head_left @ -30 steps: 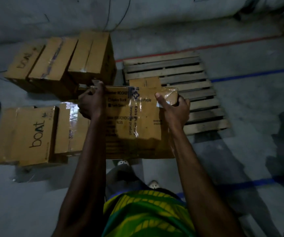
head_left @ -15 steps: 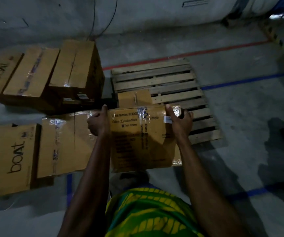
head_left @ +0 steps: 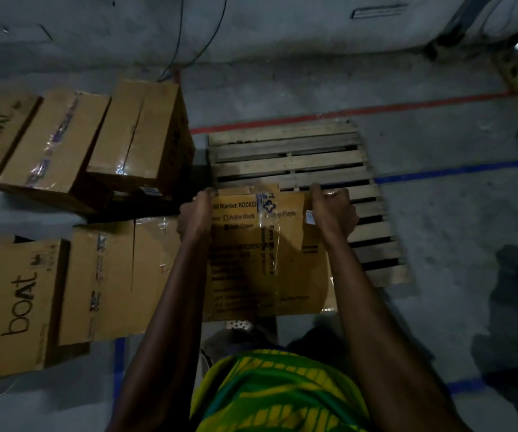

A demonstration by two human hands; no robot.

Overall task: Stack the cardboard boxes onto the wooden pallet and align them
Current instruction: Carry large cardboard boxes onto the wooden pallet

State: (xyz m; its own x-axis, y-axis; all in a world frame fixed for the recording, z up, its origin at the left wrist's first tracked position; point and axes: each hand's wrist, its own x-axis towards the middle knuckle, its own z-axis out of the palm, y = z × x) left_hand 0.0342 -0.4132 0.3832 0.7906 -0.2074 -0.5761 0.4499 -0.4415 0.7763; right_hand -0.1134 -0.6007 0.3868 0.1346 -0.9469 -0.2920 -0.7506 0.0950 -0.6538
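I hold a taped cardboard box [head_left: 261, 263] with printed labels in front of me, over the near left part of the wooden pallet [head_left: 298, 157]. My left hand [head_left: 194, 218] grips its far left corner and my right hand [head_left: 332, 213] grips its far right corner, fingers curled over the far edge. The pallet's slats beyond the box are bare. The box hides the pallet's near left corner.
Several cardboard boxes lie on the floor to the left: a "boat" box [head_left: 14, 304] and a taped box [head_left: 117, 279] near me, a row of three [head_left: 74, 141] farther back against the pallet's left side. Red [head_left: 345, 112] and blue [head_left: 457, 171] floor lines cross behind the pallet.
The box and both hands have shifted right and forward over the pallet's near left part. My view has turned a little toward the pallet.
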